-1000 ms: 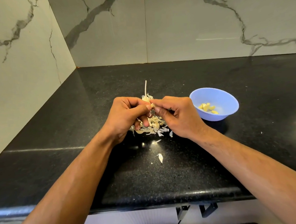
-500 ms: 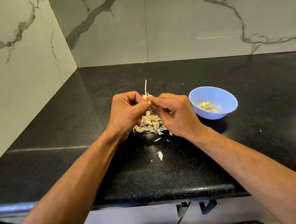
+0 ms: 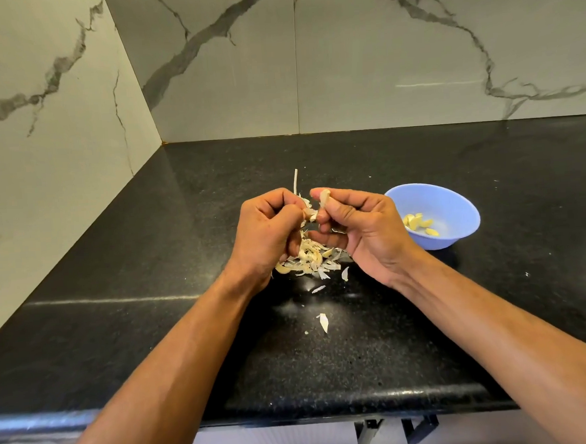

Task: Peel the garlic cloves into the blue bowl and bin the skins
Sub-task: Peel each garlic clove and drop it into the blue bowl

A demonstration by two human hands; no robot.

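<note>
We were mid-peel. Our right hand (image 3: pixel 364 231) pinched a clove (image 3: pixel 324 197) at its fingertips, while our left hand (image 3: pixel 268 233) was clamped on what looked like a scrap of skin (image 3: pixel 310 215) just beside it. Both hovered over the skin pile (image 3: pixel 307 258) on the counter (image 3: pixel 152 299). Next, we judged, the clove needed carrying right to the bowl (image 3: pixel 455 205), where several peeled cloves (image 3: pixel 418 224) lay.
</note>
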